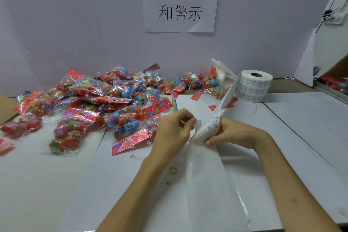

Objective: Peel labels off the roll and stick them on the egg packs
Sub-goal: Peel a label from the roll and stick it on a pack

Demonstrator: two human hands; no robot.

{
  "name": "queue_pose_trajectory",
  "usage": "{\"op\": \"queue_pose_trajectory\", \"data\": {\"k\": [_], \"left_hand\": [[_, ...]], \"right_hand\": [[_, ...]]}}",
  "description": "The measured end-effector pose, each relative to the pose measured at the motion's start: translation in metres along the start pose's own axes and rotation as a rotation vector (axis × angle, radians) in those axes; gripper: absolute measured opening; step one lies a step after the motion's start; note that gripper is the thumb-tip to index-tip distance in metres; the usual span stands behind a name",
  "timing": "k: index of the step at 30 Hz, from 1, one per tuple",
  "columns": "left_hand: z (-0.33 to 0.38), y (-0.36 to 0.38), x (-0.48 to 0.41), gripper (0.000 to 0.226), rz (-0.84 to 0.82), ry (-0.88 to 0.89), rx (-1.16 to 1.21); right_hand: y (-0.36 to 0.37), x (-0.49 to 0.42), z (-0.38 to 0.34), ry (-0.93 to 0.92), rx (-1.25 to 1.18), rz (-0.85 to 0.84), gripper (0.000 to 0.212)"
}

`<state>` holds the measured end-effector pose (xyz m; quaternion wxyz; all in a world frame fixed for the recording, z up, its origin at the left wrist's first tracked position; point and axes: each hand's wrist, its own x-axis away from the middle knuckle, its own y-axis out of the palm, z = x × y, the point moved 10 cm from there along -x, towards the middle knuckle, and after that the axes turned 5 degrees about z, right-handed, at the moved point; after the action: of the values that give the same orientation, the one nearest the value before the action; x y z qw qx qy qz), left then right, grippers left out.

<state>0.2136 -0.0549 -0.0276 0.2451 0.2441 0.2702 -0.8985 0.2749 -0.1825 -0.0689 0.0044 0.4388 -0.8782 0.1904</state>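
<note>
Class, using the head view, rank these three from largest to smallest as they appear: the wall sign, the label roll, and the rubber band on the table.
1. wall sign
2. label roll
3. rubber band
The sign is farthest from the camera yet looks largest, so this order is not in doubt.

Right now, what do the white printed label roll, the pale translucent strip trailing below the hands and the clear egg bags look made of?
White printed label roll: matte paper, brown cardboard core. Pale translucent strip: probably glassine or waxed liner; semi-sheer, slight sheen. Clear egg bags: thin glossy plastic film; crinkles, glints.
</note>
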Motion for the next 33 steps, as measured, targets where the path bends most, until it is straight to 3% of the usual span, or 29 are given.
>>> {"op": "queue_pose_trajectory", "data": {"k": [4,9,11,14,17,19,23,26,28,30,33], "left_hand": [[-0.008,-0.016,-0.003,0.011,0.12,-0.084,0.056],[-0.011,-0.032,-0.004,0.012,0.214,-0.18,0.179],[-0.013,-0.033,-0.003,0.012,0.221,-0.227,0.245],[-0.019,-0.031,-0.002,0.005,0.213,-0.303,0.372],[-0.023,-0.028,-0.003,0.009,0.197,-0.341,0.43],[-0.025,-0.027,-0.003,0.015,0.195,-0.366,0.454],[-0.029,-0.026,-0.003,0.028,0.192,-0.388,0.458],[-0.028,-0.023,-0.003,0.039,0.174,-0.378,0.448],[-0.026,-0.022,-0.004,0.042,0.159,-0.363,0.437],[-0.024,-0.021,-0.004,0.041,0.147,-0.345,0.423],[-0.022,-0.021,-0.004,0.039,0.146,-0.322,0.411]], "right_hand": [[0.001,-0.001,0.001,-0.01,0.015,-0.004,0.045],[0.0,0.002,-0.006,-0.048,0.091,-0.026,0.022],[-0.013,0.0,-0.014,-0.102,0.026,0.094,0.008],[-0.044,0.001,-0.023,-0.208,-0.113,0.397,0.04],[-0.069,0.01,-0.027,-0.294,-0.267,0.674,0.044],[-0.077,0.014,-0.024,-0.282,-0.363,0.759,0.047],[-0.065,0.009,-0.028,-0.274,-0.719,0.576,0.028],[-0.046,0.014,-0.046,-0.385,-1.028,0.226,0.012],[-0.038,0.023,-0.061,-0.456,-1.114,0.033,0.02],[-0.034,0.023,-0.066,-0.468,-1.041,0.014,0.029],[-0.028,0.004,-0.047,-0.304,-0.676,0.238,0.022]]}}
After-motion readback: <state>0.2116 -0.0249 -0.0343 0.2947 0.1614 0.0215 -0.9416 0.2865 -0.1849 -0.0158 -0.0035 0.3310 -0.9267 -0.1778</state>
